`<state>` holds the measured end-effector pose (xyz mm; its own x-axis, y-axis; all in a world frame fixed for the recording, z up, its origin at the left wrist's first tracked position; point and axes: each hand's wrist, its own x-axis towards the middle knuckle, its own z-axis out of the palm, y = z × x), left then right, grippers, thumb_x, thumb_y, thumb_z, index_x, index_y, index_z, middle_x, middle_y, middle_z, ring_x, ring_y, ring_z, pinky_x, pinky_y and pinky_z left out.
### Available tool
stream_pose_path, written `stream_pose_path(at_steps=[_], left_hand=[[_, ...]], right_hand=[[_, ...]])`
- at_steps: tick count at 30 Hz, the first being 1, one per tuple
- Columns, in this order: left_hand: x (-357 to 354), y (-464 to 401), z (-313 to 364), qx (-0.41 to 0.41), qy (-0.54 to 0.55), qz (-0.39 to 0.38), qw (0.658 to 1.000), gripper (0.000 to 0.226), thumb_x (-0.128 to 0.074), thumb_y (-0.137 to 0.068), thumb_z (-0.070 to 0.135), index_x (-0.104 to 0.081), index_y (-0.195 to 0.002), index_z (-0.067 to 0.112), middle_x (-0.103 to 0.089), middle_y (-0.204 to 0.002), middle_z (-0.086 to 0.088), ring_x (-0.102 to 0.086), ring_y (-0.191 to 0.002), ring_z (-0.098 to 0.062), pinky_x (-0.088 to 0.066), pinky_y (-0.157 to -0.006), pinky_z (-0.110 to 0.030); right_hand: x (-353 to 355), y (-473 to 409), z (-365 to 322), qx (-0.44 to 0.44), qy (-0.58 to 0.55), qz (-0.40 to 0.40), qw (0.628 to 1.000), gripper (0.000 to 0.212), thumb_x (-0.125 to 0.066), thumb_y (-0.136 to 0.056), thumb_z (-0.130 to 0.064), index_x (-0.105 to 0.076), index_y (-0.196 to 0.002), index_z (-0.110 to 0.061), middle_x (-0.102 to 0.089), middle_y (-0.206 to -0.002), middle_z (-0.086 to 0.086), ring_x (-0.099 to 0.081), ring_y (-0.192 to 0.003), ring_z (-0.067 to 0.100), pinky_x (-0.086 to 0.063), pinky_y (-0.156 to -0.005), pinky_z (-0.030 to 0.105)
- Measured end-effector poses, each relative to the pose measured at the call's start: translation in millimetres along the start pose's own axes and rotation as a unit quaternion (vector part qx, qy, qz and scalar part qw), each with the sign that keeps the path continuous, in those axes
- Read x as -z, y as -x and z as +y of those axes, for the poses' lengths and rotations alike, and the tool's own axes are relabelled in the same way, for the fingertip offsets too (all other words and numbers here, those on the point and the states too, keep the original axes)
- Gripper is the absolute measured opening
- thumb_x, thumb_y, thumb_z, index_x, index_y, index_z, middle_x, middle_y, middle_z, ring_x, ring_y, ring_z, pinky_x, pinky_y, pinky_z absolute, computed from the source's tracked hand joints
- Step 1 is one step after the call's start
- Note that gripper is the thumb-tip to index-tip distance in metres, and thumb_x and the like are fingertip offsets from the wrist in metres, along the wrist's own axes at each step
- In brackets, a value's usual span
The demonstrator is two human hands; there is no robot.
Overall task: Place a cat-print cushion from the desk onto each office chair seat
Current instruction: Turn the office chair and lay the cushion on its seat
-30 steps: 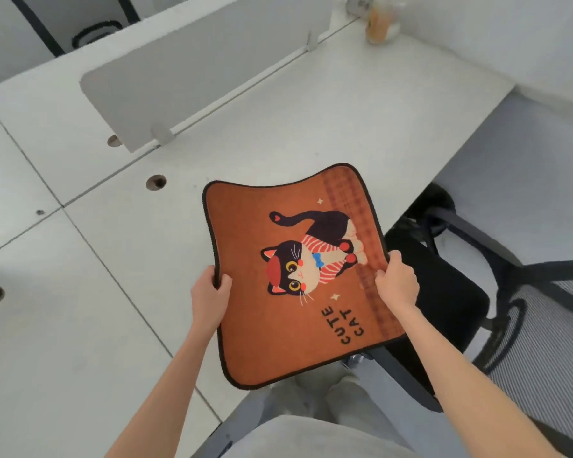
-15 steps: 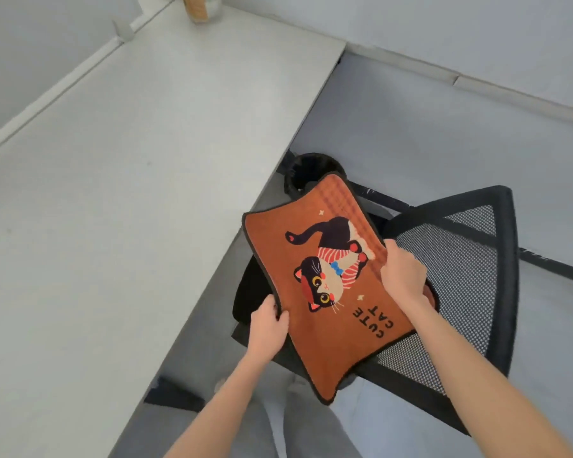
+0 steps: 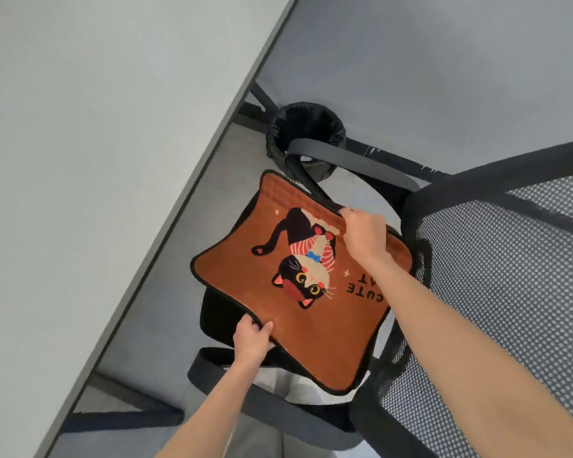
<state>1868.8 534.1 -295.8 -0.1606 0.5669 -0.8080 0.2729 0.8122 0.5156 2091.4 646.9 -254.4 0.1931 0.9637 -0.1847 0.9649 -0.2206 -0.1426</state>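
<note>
Both hands grasp the cat-print cushion [image 3: 298,285] over the chair seat [image 3: 217,317]: left hand [image 3: 252,338] at its near edge, right hand [image 3: 364,238] far side. Dropped crooked, it could catch the armrest [image 3: 348,160] and slide floorward

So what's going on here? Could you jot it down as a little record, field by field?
Item held: orange cat-print cushion, picture side up
Left hand: grips the cushion's near edge
Right hand: grips the cushion's far edge
Cushion position: over the black seat of the office chair, between its armrests; whether it rests on the seat cannot be told
Chair back: mesh, on the right
Nearby: grey desk on the left, black bin on the floor beyond the chair
</note>
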Motion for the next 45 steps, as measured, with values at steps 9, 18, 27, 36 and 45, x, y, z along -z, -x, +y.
stream_pose_path(at_steps=[9,18,27,36,45], left_hand=[[1,-59,-36,0.079,-0.237,-0.064,0.966,0.028,-0.045,-0.089,0.023,-0.059,-0.091,-0.001,-0.066,-0.092,-0.012,-0.064,-0.091,-0.031,-0.054,-0.084,-0.042],[21,-139,39,-0.213,-0.377,0.062,0.900,0.057,-0.051,-0.088,0.013,-0.028,-0.139,0.003,-0.039,-0.142,-0.019,-0.038,-0.131,-0.033,-0.036,-0.108,-0.046],[20,-184,51,-0.164,-0.386,0.074,0.905,0.067,-0.050,-0.090,0.029,-0.017,-0.143,0.005,-0.034,-0.143,-0.022,-0.033,-0.132,-0.038,-0.036,-0.105,-0.051],[18,-126,67,-0.218,-0.240,0.149,0.934,0.028,-0.043,-0.094,0.018,-0.056,-0.113,0.002,-0.062,-0.108,-0.016,-0.059,-0.094,-0.031,-0.045,-0.073,-0.036],[14,-33,15,-0.030,-0.065,0.052,0.996,0.020,-0.054,-0.085,0.011,-0.049,-0.066,0.006,-0.061,-0.064,-0.009,-0.063,-0.061,-0.022,-0.057,-0.065,-0.040]], right_hand=[[-115,57,6,-0.156,-0.152,-0.118,0.969,0.048,-0.051,-0.088,-0.010,-0.039,-0.134,-0.006,-0.046,-0.135,0.016,-0.040,-0.127,0.031,-0.037,-0.106,0.040],[-163,108,2,-0.479,-0.235,-0.173,0.828,0.085,-0.057,-0.088,-0.019,0.005,-0.145,-0.006,0.003,-0.153,0.024,-0.002,-0.142,0.039,-0.014,-0.115,0.046],[-174,99,14,-0.554,-0.207,-0.090,0.801,0.081,-0.063,-0.083,-0.018,-0.011,-0.143,0.000,-0.028,-0.144,0.025,-0.027,-0.131,0.039,-0.033,-0.107,0.050],[-108,73,-5,-0.456,-0.192,0.057,0.867,0.042,-0.041,-0.089,0.000,-0.047,-0.129,-0.013,-0.054,-0.126,0.010,-0.054,-0.111,0.033,-0.044,-0.084,0.045],[-18,-4,-27,-0.149,-0.109,0.113,0.976,0.045,-0.042,-0.087,0.003,-0.050,-0.129,-0.013,-0.061,-0.121,0.010,-0.057,-0.110,0.030,-0.047,-0.083,0.039]])
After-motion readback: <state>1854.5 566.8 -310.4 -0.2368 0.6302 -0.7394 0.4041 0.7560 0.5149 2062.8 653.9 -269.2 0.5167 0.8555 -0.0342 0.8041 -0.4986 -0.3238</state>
